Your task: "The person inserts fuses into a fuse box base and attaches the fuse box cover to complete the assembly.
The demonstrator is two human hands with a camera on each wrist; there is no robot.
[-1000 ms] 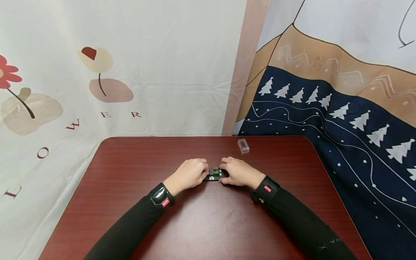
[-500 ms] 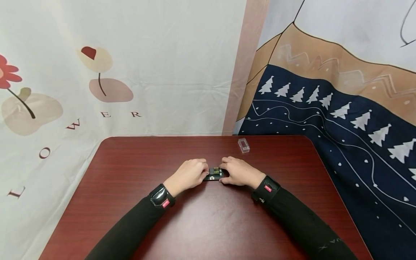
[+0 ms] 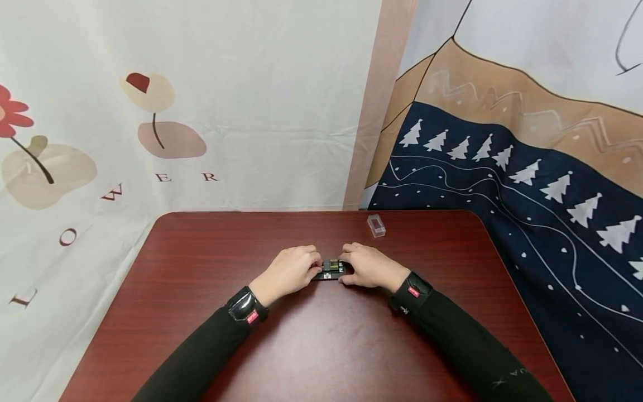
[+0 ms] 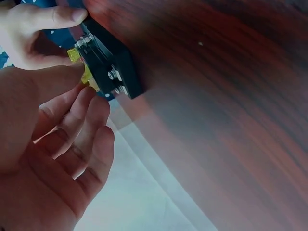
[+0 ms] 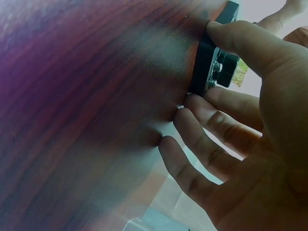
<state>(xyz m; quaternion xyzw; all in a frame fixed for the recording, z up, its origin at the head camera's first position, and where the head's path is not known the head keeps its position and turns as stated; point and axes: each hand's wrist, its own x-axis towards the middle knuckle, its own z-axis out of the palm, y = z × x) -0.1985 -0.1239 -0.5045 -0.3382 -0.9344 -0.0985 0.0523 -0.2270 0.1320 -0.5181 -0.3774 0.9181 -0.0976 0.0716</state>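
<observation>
A small black rectangular device (image 3: 329,275) lies on the table between both hands, with silvery screws showing at its ends in the wrist views. On its upper side sits a see-through yellow piece (image 5: 239,73). My right hand (image 3: 374,267) grips the black base, thumb on the near edge and index finger at the opposite side; its other fingertips rest at the tabletop. From the left, my left hand (image 3: 288,269) has thumb and index finger pinched at the yellow piece (image 4: 89,77), covering part of it. The remaining left fingers curl loosely below.
A small clear plastic box (image 3: 376,225) stands toward the back of the reddish-brown wooden table (image 3: 226,234), right of centre. Behind the table's far edge hang printed cloths, a pale one (image 3: 281,84) at left and a dark blue one with white trees at right.
My left hand and wrist have shifted slightly to the left, showing a little more of the device's left end. The right hand, the device and the clear box keep their places.
</observation>
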